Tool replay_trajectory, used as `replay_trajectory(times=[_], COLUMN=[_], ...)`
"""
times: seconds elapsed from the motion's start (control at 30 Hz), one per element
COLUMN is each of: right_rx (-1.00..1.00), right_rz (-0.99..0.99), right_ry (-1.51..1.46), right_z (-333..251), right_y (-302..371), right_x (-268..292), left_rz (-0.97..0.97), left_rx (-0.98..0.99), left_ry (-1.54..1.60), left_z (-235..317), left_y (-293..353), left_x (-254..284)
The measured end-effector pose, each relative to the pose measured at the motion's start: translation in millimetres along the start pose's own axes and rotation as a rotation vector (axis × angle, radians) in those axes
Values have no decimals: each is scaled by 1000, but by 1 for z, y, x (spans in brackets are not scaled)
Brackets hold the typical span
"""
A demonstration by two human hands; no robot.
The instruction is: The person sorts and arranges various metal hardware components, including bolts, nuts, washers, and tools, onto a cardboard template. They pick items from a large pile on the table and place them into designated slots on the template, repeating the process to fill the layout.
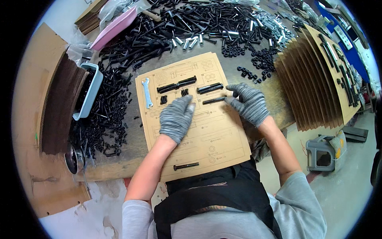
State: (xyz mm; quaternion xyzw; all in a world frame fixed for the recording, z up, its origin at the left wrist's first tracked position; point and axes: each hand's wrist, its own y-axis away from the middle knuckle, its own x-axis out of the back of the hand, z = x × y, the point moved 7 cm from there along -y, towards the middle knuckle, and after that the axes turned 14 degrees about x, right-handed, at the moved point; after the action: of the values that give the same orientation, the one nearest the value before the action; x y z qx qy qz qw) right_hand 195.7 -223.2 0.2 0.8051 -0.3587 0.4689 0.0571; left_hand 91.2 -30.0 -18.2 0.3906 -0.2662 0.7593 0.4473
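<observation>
A printed cardboard sheet (227, 149) with outline drawings lies on top of others in front of me. My left hand (176, 120), in a grey striped knit glove, rests over its middle with fingers stretched out, holding nothing visible. My right hand (250, 102), gloved alike, is at the sheet's right edge with thumb and forefinger apart, by the end of a black bolt (214, 100). Above that lie thick black bolts (209, 88) and long black rods (177, 84). Short black screws (163, 100) sit left of centre, beside a silver open-ended wrench (147, 93). Another black bolt (186, 166) lies near the front edge.
Heaps of black bolts (159, 36), small black screws (107, 131), black nuts (262, 59) and silver sleeves (193, 42) surround the sheet. A pink tray (115, 28) and blue bin (90, 93) stand left. Cardboard sheets (310, 83) stack at right; a grey plastic case (320, 153) is on the floor.
</observation>
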Motion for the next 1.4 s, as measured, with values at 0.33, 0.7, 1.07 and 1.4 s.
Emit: replay_trajectory(times=[0.33,0.7,1.07,1.4], right_rx=[208,137,158,14], right_rz=[-249,-220,-244,35], right_ry=[221,263,305,272], right_z=[-56,-54,-54,15], right_y=[-71,-67,-68,-171], right_x=[-85,-92,-94,-7], left_rz=[-27,-12,-159,30], left_rx=[183,121,169,271], left_ry=[-205,-243,-214,-73], left_z=[-28,-27,-21,-53], left_y=[-27,-40,-46,-17], left_x=[9,4,3,64])
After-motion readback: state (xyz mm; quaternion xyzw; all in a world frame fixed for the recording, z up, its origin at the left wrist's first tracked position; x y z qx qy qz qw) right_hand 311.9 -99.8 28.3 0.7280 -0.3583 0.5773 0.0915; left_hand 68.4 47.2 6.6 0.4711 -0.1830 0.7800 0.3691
